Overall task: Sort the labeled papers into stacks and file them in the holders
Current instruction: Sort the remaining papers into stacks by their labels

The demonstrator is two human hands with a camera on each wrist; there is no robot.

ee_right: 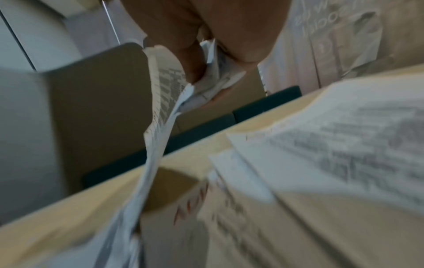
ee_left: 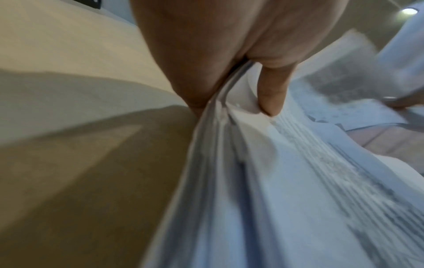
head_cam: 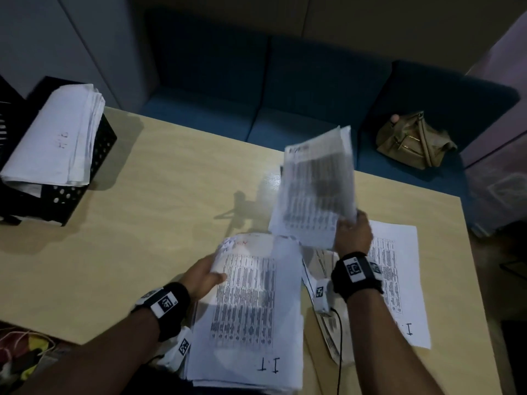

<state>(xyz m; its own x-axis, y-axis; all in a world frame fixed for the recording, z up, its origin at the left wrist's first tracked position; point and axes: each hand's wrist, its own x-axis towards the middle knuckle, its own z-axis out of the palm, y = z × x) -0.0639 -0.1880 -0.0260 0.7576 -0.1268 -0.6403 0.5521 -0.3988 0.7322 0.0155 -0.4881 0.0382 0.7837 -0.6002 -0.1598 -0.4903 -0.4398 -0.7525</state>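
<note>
Two hands work over a wooden counter (head_cam: 148, 178) in the head view. Low in the centre, the left hand (head_cam: 204, 273) holds the left edge of a thick stack of papers (head_cam: 251, 309) marked "I.T", thumb on top. Right of centre, the right hand (head_cam: 353, 232) pinches a blurred sheet (head_cam: 316, 183) raised above the counter. Another sheet marked "I.T" (head_cam: 399, 280) lies flat at lower right. At upper left, a black holder (head_cam: 74, 192) contains papers.

Left wrist view: the grip clamps the stack (ee_left: 263, 181), thumb (ee_left: 271, 90) pressing its top.

Right wrist view: fingers (ee_right: 190, 59) pinch the raised sheet (ee_right: 160, 101) at its corner.
</note>
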